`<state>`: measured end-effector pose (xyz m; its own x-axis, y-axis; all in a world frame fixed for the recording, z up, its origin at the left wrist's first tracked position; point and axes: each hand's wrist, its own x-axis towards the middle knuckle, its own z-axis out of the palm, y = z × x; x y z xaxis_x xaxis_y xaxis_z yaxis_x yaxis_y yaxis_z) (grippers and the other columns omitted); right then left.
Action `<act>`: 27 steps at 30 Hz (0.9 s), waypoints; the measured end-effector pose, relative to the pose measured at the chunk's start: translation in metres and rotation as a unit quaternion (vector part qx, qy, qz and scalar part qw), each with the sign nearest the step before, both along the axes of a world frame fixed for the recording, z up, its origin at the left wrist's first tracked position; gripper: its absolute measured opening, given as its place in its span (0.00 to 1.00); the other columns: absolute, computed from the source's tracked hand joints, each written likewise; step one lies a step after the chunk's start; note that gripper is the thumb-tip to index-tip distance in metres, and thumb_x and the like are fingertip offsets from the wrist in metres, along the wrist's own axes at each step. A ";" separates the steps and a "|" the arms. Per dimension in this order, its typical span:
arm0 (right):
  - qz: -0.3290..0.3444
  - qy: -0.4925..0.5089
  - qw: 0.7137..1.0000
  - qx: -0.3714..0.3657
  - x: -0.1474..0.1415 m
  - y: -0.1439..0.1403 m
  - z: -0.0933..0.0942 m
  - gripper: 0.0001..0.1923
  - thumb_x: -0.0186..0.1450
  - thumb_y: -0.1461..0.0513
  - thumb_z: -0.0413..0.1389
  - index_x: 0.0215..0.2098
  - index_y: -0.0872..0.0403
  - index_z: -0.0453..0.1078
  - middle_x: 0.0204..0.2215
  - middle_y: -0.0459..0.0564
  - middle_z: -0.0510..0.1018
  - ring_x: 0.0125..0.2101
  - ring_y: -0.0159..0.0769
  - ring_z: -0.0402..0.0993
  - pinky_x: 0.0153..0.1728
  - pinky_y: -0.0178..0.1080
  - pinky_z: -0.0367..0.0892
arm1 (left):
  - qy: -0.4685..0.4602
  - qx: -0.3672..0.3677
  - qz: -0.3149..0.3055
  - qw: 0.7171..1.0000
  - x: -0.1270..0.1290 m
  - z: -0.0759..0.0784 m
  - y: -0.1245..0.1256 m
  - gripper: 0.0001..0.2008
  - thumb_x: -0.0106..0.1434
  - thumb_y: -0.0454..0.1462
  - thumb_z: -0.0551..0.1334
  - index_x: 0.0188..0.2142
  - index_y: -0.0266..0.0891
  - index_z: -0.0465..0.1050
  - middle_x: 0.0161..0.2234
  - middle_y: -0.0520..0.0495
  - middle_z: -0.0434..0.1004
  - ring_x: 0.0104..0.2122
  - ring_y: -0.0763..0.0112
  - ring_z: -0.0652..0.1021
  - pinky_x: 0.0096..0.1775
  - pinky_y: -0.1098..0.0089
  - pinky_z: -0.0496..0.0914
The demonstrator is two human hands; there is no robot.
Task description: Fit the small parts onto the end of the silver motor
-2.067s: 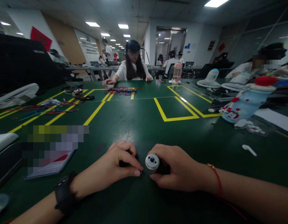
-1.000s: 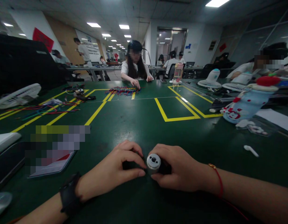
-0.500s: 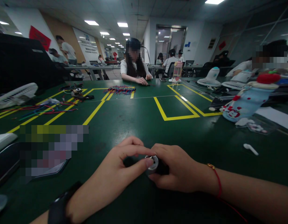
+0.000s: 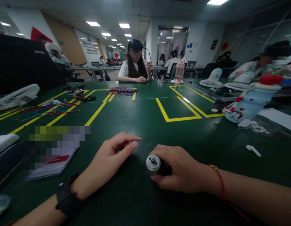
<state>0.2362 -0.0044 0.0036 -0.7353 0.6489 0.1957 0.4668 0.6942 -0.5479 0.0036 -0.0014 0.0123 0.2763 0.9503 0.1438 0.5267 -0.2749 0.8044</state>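
My right hand [image 4: 180, 171] grips a small cylinder with a silver round end cap [image 4: 153, 163]; its dark body is hidden under my fingers. The cap faces left and has a small pin at its middle. My left hand [image 4: 107, 161] rests on the green table [image 4: 140, 125] just left of the cylinder, apart from it, thumb and fingers spread and nothing between them. A black watch sits on my left wrist and a red string on my right wrist.
A phone [image 4: 52, 166] lies at my left. A small white piece [image 4: 253, 150] and a light blue bottle [image 4: 248, 105] lie at the right. Coloured wires [image 4: 123, 91] lie before a person sitting across the table. A white fan [image 4: 15, 96] stands far left.
My left hand pressed against the silver cap half a second ago. It has now drawn back to the left and opened. The small dark piece it pinched earlier is no longer seen.
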 end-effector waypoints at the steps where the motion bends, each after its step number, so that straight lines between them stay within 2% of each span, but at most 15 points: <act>1: 0.001 0.001 1.000 0.000 0.000 0.000 0.000 0.16 0.57 0.59 0.59 0.43 0.54 0.67 0.37 0.48 0.74 0.33 0.34 0.67 0.33 0.35 0.61 | 0.003 -0.021 0.013 1.000 -0.004 -0.003 0.005 0.13 0.65 0.44 0.58 0.44 0.44 0.75 0.36 0.50 0.76 0.35 0.65 0.75 0.34 0.70 0.67; 5: -0.001 -0.001 1.000 -0.007 0.000 0.000 0.000 0.16 0.57 0.58 0.60 0.43 0.53 0.67 0.37 0.47 0.73 0.33 0.34 0.67 0.33 0.35 0.61 | -0.016 -0.054 0.061 0.997 -0.014 -0.010 0.016 0.14 0.64 0.46 0.59 0.42 0.42 0.76 0.30 0.51 0.76 0.30 0.67 0.74 0.29 0.72 0.66; 14: -0.001 -0.005 1.000 -0.015 0.000 0.001 0.002 0.16 0.57 0.58 0.60 0.43 0.53 0.67 0.38 0.47 0.73 0.34 0.34 0.67 0.34 0.36 0.61 | -0.003 -0.059 0.038 0.998 -0.012 -0.007 0.013 0.13 0.66 0.46 0.57 0.41 0.43 0.75 0.32 0.52 0.75 0.31 0.68 0.74 0.32 0.71 0.66; 17: -0.003 -0.007 1.000 -0.013 0.000 0.000 0.002 0.16 0.57 0.58 0.60 0.43 0.53 0.67 0.38 0.47 0.73 0.34 0.34 0.67 0.34 0.36 0.61 | 0.044 -0.004 0.010 0.999 -0.011 -0.009 0.012 0.11 0.67 0.43 0.56 0.41 0.42 0.74 0.35 0.50 0.75 0.35 0.66 0.75 0.37 0.68 0.67; 21: -0.011 -0.012 1.000 -0.009 0.000 -0.001 0.001 0.17 0.57 0.58 0.60 0.43 0.53 0.67 0.37 0.46 0.73 0.34 0.33 0.67 0.33 0.36 0.61 | 0.124 0.109 -0.075 0.984 -0.004 -0.008 0.004 0.08 0.66 0.37 0.57 0.39 0.43 0.75 0.39 0.48 0.73 0.40 0.64 0.73 0.43 0.65 0.67; 24: -0.007 -0.008 1.000 -0.007 0.000 0.000 -0.001 0.16 0.57 0.58 0.60 0.42 0.53 0.66 0.37 0.46 0.73 0.32 0.32 0.67 0.32 0.35 0.61 | 0.086 0.125 -0.084 0.985 0.006 -0.002 -0.008 0.09 0.69 0.35 0.54 0.43 0.45 0.73 0.42 0.49 0.71 0.42 0.66 0.72 0.45 0.66 0.66; 27: -0.003 -0.002 1.000 0.005 -0.001 0.001 -0.003 0.14 0.57 0.58 0.59 0.41 0.53 0.66 0.35 0.45 0.72 0.31 0.31 0.66 0.30 0.34 0.59 | 0.054 0.127 -0.105 0.985 0.017 0.005 -0.019 0.09 0.67 0.35 0.57 0.45 0.48 0.72 0.42 0.51 0.69 0.42 0.68 0.72 0.44 0.68 0.67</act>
<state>0.2356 -0.0031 0.0008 -0.7324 0.6513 0.1985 0.4730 0.6964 -0.5397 0.0210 -0.0200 0.0174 0.4888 0.8079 0.3293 0.5155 -0.5720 0.6380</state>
